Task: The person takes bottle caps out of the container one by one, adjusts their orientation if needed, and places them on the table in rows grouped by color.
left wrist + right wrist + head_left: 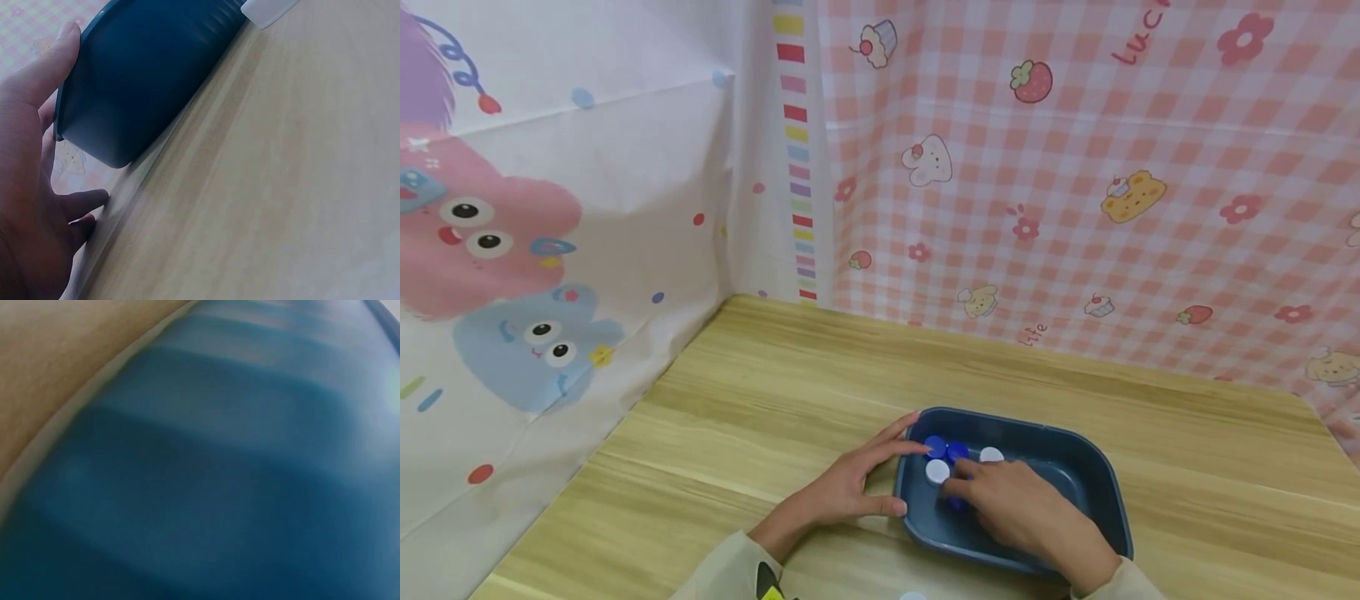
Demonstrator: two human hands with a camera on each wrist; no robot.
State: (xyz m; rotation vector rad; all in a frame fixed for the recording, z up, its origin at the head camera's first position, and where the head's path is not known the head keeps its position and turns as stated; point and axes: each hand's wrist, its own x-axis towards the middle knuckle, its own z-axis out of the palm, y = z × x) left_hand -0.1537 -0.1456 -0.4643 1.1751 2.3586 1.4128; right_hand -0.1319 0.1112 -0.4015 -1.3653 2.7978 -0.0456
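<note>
A dark blue plastic tub [1015, 558] sits on the table with several round bottle caps inside. Two blue bottle caps [935, 447] lie near its left end, close to one white cap [937, 472]; another white cap [991, 455] is farther right. My left hand [846, 483] rests at the tub's left end, fingers extended, thumb against the rim and index fingertip over a blue cap. Inside the tub, my right hand [1011, 500] has curled fingers around a blue cap, partly hidden by them. The right wrist view shows mostly the blurred tub wall [206, 444].
On the wood-grain table [760, 375], a white round piece [269, 9] lies beside the tub's near side. A pink checked cloth [1075, 208] hangs behind the table, and a white cartoon-printed cloth [625, 208] stands along its left edge.
</note>
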